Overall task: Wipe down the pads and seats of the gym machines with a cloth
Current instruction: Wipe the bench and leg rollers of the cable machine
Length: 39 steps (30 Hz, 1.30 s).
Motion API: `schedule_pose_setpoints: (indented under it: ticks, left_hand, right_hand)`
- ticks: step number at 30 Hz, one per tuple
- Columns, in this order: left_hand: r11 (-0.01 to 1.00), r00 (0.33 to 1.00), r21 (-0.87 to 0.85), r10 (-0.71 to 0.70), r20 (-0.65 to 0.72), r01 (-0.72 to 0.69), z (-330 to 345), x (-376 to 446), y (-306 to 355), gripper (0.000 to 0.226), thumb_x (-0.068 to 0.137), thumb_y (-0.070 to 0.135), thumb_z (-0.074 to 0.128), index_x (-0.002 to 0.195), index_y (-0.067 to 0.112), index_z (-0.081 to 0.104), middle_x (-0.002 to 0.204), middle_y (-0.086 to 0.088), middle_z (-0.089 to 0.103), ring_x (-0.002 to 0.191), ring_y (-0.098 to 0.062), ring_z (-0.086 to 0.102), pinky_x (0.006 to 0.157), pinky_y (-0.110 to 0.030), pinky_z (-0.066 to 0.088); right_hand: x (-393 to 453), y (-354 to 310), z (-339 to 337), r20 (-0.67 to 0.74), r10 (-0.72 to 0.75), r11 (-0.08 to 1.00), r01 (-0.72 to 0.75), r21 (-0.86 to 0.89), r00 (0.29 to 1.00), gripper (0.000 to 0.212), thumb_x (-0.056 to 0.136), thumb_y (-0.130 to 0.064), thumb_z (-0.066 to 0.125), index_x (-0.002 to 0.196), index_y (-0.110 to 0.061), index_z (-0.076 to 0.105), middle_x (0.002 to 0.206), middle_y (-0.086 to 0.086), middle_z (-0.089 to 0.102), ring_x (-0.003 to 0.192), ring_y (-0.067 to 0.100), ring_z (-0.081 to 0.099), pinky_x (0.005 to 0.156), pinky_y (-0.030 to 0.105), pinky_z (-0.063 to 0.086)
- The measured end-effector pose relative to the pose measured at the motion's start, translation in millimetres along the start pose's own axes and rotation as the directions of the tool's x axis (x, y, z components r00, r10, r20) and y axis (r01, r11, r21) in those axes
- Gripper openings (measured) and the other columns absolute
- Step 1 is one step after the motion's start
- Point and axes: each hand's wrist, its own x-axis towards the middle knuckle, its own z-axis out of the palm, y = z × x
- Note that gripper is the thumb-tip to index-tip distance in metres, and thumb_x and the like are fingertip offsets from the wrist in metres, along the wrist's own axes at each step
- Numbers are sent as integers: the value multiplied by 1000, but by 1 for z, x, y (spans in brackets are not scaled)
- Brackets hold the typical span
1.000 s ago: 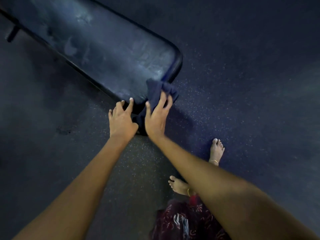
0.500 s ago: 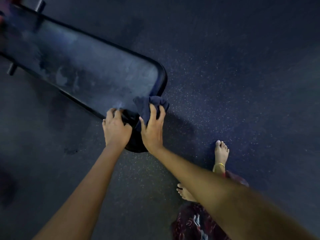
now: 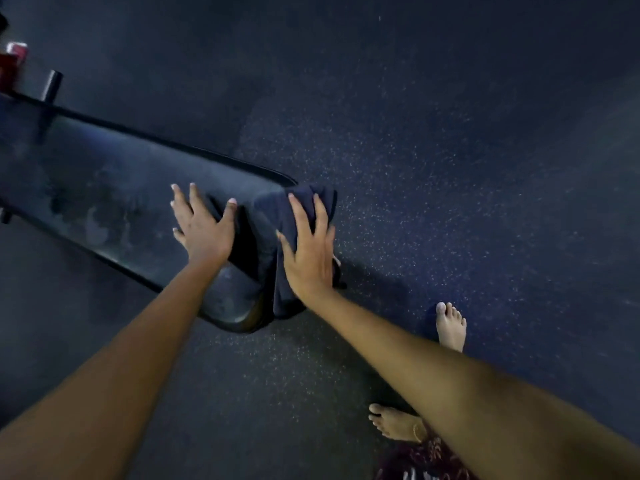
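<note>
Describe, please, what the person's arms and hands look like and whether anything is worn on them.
Both arms are bare up to the frame's lower edge: no sleeves, gloves, watch or bracelet show. The left hand and right hand carry no visible rings, though the light is dim. The fingernails look pale, possibly polished; that is hard to confirm.

A gym: a long, black padded bench point(image 3: 114, 202) on a dark metal frame stands on dark rubber flooring point(image 3: 433, 168) flecked with pale specks. A red part of other equipment point(image 3: 12, 64) shows at the far left edge.
</note>
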Motion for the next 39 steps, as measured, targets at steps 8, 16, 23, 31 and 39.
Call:
schedule_pose_setpoints:
  ticks: [8, 16, 23, 31, 39]
  left_hand:
    - [982, 972, 18, -184, -148, 188, 39, 26, 23, 64, 99, 52, 29, 152, 20, 14, 161, 1, 7, 148, -19, 0, 114, -55, -3]
    - [974, 961, 44, -211, -178, 222, 44, 22, 21, 61, 99, 48, 32, 152, 21, 17, 160, 1, 10, 148, -19, 2, 114, -55, -1]
    - [968, 963, 85, -221, -152, 236, 40, 24, 22, 69, 94, 56, 21, 152, 20, 15, 160, 1, 8, 148, -20, 2, 114, -55, -1]
    - [973, 963, 40, -218, -157, 227, 41, 24, 26, 77, 88, 61, 13, 151, 18, 18, 160, 1, 12, 148, -20, 3, 114, -53, -3]
    - [971, 963, 31, -231, -141, 237, 40, 25, 26, 70, 91, 52, 17, 150, 16, 23, 159, -1, 16, 147, -20, 5, 115, -53, -2]
  right_hand:
    - [51, 19, -36, 265, -161, 987, 147, 70, 951, 52, 95, -25, 55, 144, -19, 39, 151, 5, 32, 140, 24, 28, 115, 44, 21]
    - [150, -13, -30, 607, -78, 984, 158, -79, 790, 53, 94, -28, 58, 143, -17, 41, 147, 2, 41, 132, 26, 39, 108, 35, 29]
    - [111, 1, -45, 497, -158, 985, 173, 15, 853, 47, 93, -24, 58, 138, -13, 47, 143, 7, 45, 132, 26, 40, 108, 40, 31]
    - [188, -32, 6, 709, -90, 982, 180, -53, 699, 54, 90, -25, 63, 141, -20, 44, 142, 2, 48, 126, 26, 47, 104, 36, 39]
    - [169, -13, -29, 747, -141, 971, 239, -24, 650, 56, 93, -29, 57, 145, -26, 36, 148, 0, 39, 131, 24, 41, 109, 34, 32]
